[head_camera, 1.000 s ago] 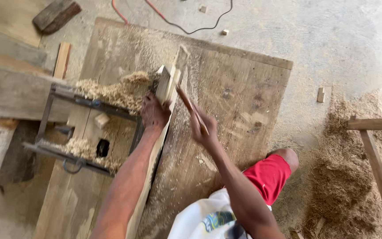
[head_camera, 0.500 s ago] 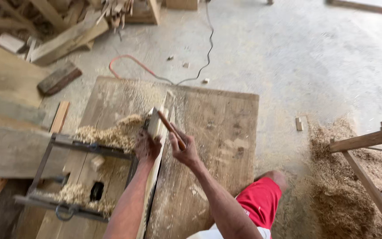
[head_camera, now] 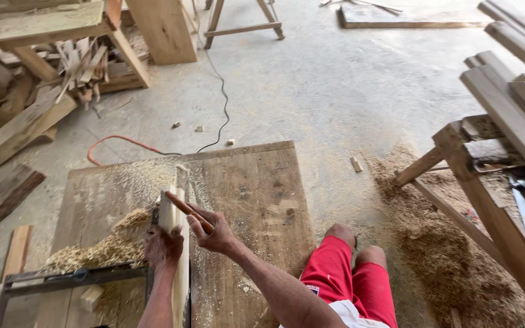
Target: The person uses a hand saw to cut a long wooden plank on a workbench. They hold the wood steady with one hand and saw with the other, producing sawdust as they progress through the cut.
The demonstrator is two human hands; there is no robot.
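Right hand (head_camera: 214, 234) gripping a pencil (head_camera: 188, 211), fingers closed on it, tip pointing up-left at the top of a pale strip (head_camera: 175, 243) standing on edge. Left hand (head_camera: 164, 246) clamping round that strip from the left, forearm reaching up from below. Strip resting on the board (head_camera: 256, 200). Shavings (head_camera: 110, 246) lying heaped just left of it, beside a metal frame (head_camera: 68, 279). Red shorts (head_camera: 347, 279) showing lower right.
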